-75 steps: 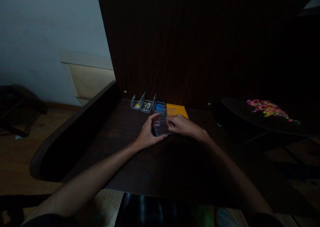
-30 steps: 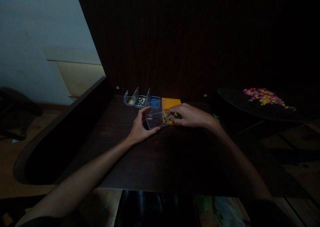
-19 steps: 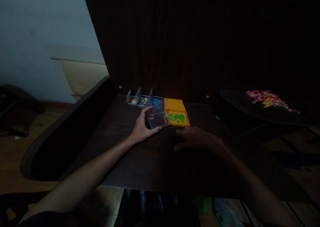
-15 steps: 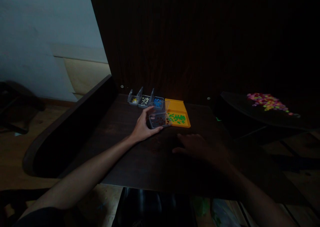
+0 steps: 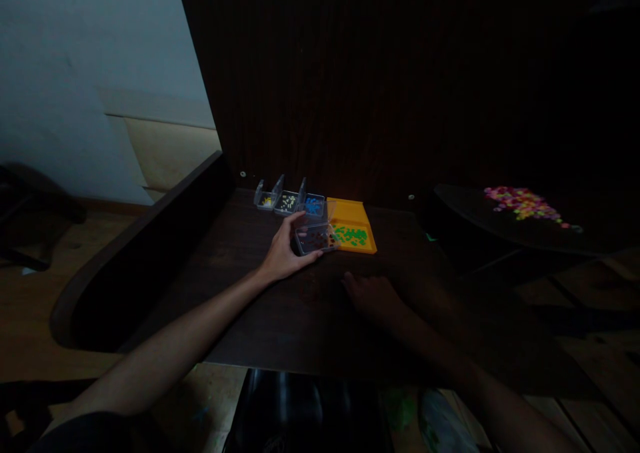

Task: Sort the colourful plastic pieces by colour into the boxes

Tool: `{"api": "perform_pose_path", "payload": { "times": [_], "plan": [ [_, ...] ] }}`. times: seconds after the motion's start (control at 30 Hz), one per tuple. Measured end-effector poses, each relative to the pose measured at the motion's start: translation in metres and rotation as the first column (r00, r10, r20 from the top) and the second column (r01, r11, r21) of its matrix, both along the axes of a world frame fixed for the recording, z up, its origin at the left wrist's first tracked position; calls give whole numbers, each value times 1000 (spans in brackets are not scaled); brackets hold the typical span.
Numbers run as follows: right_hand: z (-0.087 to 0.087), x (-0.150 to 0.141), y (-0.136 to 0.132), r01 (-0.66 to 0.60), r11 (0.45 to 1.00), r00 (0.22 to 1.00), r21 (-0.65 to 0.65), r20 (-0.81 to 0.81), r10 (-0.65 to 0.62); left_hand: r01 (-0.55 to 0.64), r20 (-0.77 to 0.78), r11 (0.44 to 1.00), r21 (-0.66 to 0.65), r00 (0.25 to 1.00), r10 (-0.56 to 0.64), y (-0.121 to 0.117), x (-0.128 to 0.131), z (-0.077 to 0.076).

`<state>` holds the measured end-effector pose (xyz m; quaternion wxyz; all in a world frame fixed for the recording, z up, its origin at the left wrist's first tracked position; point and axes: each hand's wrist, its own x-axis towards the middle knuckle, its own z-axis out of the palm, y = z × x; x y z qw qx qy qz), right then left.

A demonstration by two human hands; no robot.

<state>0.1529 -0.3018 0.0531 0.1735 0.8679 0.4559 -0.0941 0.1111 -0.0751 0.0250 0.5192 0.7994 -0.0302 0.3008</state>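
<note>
My left hand (image 5: 284,252) grips the left side of a clear plastic box (image 5: 311,242) with its lid up, thumb at the near edge and fingers at the far side. Small dark brown pieces lie in that box. Touching or overlapping its right side is a yellow tray (image 5: 371,245) with small green pieces (image 5: 353,235). My right hand (image 5: 373,294) is low over the dark table, nearer to me than the tray. Its fingers look curled together, and the dim light hides whatever may be in them.
Behind my left hand stand three clear lidded boxes, with yellow pieces (image 5: 267,202), pale pieces (image 5: 288,203) and blue pieces (image 5: 313,206). A raised side panel (image 5: 145,233) bounds the table on the left. At right, a dark surface (image 5: 463,203) bears a multicoloured pile (image 5: 525,204).
My right hand has drawn slightly left and its fingers have curled in. My left hand keeps its hold on the clear box. The whole view has shifted slightly.
</note>
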Motion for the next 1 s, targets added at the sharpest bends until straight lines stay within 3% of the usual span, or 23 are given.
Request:
{"api": "perform_pose_path", "payload": {
  "times": [0.17,0.37,0.5,0.73,1.0],
  "plan": [
    [5,7,0,21,999,999,42,-39,-20,-9,12,1000,23,1000,8,-1,0,2],
    [45,31,16,-1,975,1000,224,13,-2,24,35,998,56,999,-26,-3,0,1],
    [65,44,43,-61,968,997,244,-38,73,29,38,996,86,999,-32,-5,-1,1],
    [57,46,85,-183,948,982,260,15,186,-37,20,979,200,999,34,-5,-4,5],
    [50,50,88,-183,943,981,278,-19,195,2,17,988,152,1000,-5,-8,-3,3]
  ]
}}
